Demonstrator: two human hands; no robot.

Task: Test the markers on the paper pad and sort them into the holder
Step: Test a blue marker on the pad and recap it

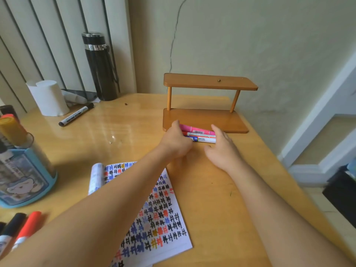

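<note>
Ok so both hands are out at the center of the frame, right at the front edge of the wooden shelf [208,120]. Between them lie 3 markers side by side, touching. The pink marker [194,129] is furthest back and looks to sit on the front edge of the shelf's bottom board. Then comes the red-capped marker [200,134], then the blue-labelled marker [205,139] nearest the person.

The left hand [176,140] is curled round the left ends of the bundle, thumb up by the pink one, fingertips tucked out of sight. The right hand [221,145] is flatter, fingers straight-ish and laid against the right ends, thumb splayed out toward the left. It's not wrapped round anything afaict.

The paper pad [163,214] sits lower center on the table [125,128], partly under the left forearm. Its page is covered w/ little hash marks in black, blue, red and a bit of yellow.

The blue holder [28,170] is at the left edge, well apart from the hands, w/ a yellow marker [11,130] poking out the top (others in there too, too blurry to call).

Lower left corner has a black marker [13,224] and a red marker [28,226] lying next to each other. Upper left there's a loose black-capped marker [77,114] near a white paper roll [48,97], w/ a tall black flask [100,66] behind.
</note>
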